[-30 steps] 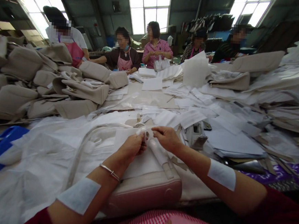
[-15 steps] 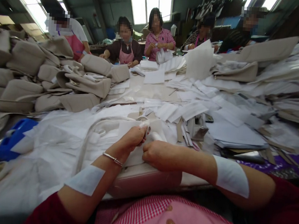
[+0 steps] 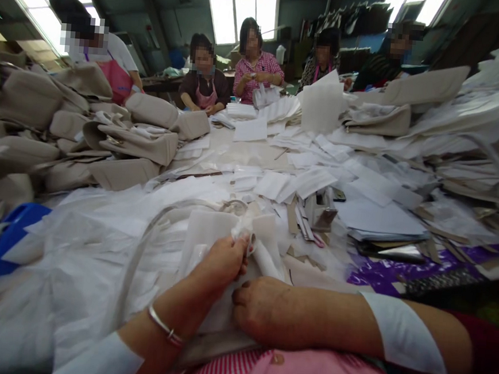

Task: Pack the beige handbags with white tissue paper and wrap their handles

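Observation:
My left hand [image 3: 224,261] is closed on a crumpled white wrapping [image 3: 243,224] around a small ring-like part of a bag. Just below and to the right, my right hand [image 3: 257,307] has its fingers curled down against the near part of the bag; what they grip, if anything, is hidden. A light bag handle [image 3: 138,253] arches to the left of my hands. White sheets [image 3: 200,229] lie under and behind them, and a white wrapped roll [image 3: 268,260] slants to the right of my left hand.
Beige bags [image 3: 138,143] are heaped on the left, above a blue object [image 3: 9,243]. A tape dispenser [image 3: 320,209] and a stack of white sheets [image 3: 380,217] are on the right, near purple plastic [image 3: 372,271]. Several people are across the table.
The view has shifted, and both hands and the bag appear lower in it. My left hand still holds the white wrapping; my right hand sits farther below it than before.

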`<action>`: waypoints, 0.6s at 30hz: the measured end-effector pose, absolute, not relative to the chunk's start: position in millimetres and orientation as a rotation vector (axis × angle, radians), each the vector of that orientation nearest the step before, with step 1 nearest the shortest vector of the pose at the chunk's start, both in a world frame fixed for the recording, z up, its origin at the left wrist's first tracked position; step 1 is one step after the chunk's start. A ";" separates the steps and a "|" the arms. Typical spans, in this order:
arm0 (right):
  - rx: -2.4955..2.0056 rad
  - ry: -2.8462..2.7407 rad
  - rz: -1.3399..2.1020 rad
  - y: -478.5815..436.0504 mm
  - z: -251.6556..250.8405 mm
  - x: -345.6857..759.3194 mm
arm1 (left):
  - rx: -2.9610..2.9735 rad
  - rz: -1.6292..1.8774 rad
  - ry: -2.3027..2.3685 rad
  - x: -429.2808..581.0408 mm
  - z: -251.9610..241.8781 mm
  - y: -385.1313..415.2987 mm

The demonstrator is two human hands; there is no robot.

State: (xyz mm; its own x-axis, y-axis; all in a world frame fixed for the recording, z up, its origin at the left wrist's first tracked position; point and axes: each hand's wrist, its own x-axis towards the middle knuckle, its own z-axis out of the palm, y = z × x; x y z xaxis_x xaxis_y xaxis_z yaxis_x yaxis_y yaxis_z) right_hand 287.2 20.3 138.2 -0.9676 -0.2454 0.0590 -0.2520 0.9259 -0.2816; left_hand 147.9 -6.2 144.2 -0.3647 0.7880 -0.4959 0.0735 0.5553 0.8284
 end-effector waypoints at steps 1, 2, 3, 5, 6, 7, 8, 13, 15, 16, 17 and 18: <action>0.340 -2.984 0.500 21.8 138.6 292.0 | 0.801 0.908 1.865 150.0 141.4 -10.2; 0.228 -2.880 0.552 24.3 139.0 297.4 | 0.903 0.908 1.936 151.3 138.1 -13.9; 0.061 -2.755 0.597 27.6 139.1 302.9 | 0.999 0.906 1.998 151.9 134.6 -17.4; -0.349 -2.505 0.667 36.0 136.5 312.6 | 1.120 0.902 2.057 152.1 127.5 -23.2; -0.549 -2.410 0.703 40.6 133.4 315.8 | 1.142 0.899 2.060 152.3 124.4 -25.6; -0.722 -2.353 0.758 45.3 129.2 317.8 | 1.149 0.891 2.054 153.0 121.5 -27.6; -0.864 -2.331 0.833 49.8 124.0 318.5 | 1.155 0.881 2.046 154.2 118.9 -29.3; -1.211 -2.359 1.231 65.3 101.8 315.7 | 1.255 0.878 2.052 163.4 112.3 -32.0; -1.241 -2.371 1.290 68.8 101.1 315.6 | 1.284 0.882 2.035 166.1 112.3 -30.9; -1.240 -2.375 1.328 70.1 102.6 315.9 | 1.298 0.886 2.021 167.0 112.7 -30.0; -1.233 -2.367 1.383 71.2 104.7 316.2 | 1.313 0.890 2.009 167.7 113.3 -29.0; -1.221 -2.334 1.472 71.8 107.0 316.7 | 1.327 0.891 2.003 168.1 113.9 -27.9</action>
